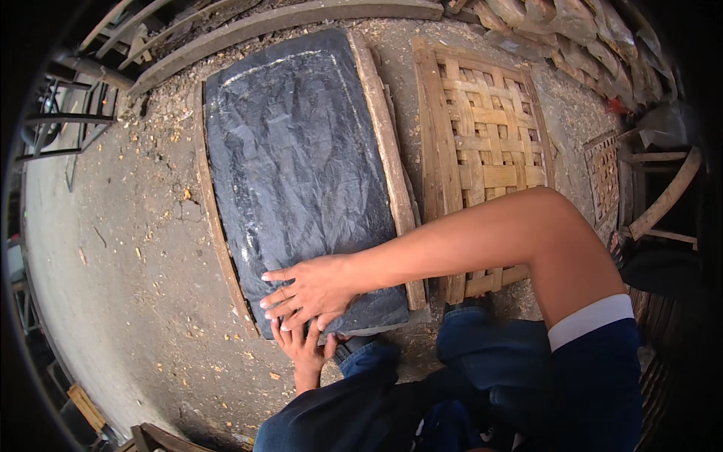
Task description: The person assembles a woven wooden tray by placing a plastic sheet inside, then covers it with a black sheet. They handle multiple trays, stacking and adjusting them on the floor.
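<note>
A black plastic sheet point(301, 151), wrinkled and whitened along its far edge, lies stretched over a long flat panel with wooden side strips. My right hand point(320, 290) rests flat on the sheet near its close left corner, fingers spread and pointing left. Just below it, my left hand point(303, 352) reaches up to the near edge of the sheet, its fingers apart and touching that edge. The right hand's fingers partly cover the left fingertips. Neither hand visibly grasps anything.
To the right lies a woven bamboo panel point(493, 147) in a wooden frame, partly under my right arm. A smaller woven panel point(602, 177) is farther right. A long wooden beam point(286, 26) runs across the back. Stacked rough sheets point(580, 45) are at the far right. Debris dots the concrete floor point(143, 248).
</note>
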Available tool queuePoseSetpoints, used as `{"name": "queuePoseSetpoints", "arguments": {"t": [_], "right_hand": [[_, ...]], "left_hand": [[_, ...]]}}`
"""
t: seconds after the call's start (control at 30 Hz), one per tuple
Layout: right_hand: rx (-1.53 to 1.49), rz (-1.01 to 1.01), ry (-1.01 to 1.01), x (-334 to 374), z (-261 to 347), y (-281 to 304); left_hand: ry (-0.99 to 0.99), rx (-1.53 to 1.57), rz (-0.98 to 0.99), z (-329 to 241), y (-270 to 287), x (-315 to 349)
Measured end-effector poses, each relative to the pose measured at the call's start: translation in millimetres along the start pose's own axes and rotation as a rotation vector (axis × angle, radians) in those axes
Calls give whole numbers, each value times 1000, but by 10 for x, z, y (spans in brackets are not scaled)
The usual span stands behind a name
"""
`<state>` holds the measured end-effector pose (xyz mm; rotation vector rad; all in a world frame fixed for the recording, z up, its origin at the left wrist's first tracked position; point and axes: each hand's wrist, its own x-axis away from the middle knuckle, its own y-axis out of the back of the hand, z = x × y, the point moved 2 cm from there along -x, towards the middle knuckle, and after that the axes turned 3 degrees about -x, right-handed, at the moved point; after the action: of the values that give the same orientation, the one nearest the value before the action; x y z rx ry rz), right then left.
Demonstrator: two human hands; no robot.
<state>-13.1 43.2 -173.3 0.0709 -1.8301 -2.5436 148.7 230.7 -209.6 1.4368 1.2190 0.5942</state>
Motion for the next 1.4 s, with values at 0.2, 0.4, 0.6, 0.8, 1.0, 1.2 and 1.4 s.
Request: {"name": "queuePoseSetpoints", "arguments": {"t": [0.2, 0.4, 0.6, 0.8, 1.0, 1.2, 1.4], "right_hand": [[151, -147, -901, 1208, -1775, 571], [277, -280, -1427, 2915, -1917, 1100], [185, -235, -959, 2451, -747, 679], [7, -167, -398, 1668, 493, 352], [11, 33, -288, 1625, 769, 63], [-21, 78, -435, 1833, -116, 399], [457, -307, -1472, 3025, -1807, 1231]], "left_hand": [[-5, 34, 16, -103, 46, -215], [-15, 42, 22, -65, 47, -176], [4, 99, 42, -148, 280, -313], [-105, 156, 40, -529, 392, -586], [-266, 250, 311, -806, 254, -797], [-257, 220, 351, -760, 211, -766], [-266, 288, 325, -745, 157, -812]]}}
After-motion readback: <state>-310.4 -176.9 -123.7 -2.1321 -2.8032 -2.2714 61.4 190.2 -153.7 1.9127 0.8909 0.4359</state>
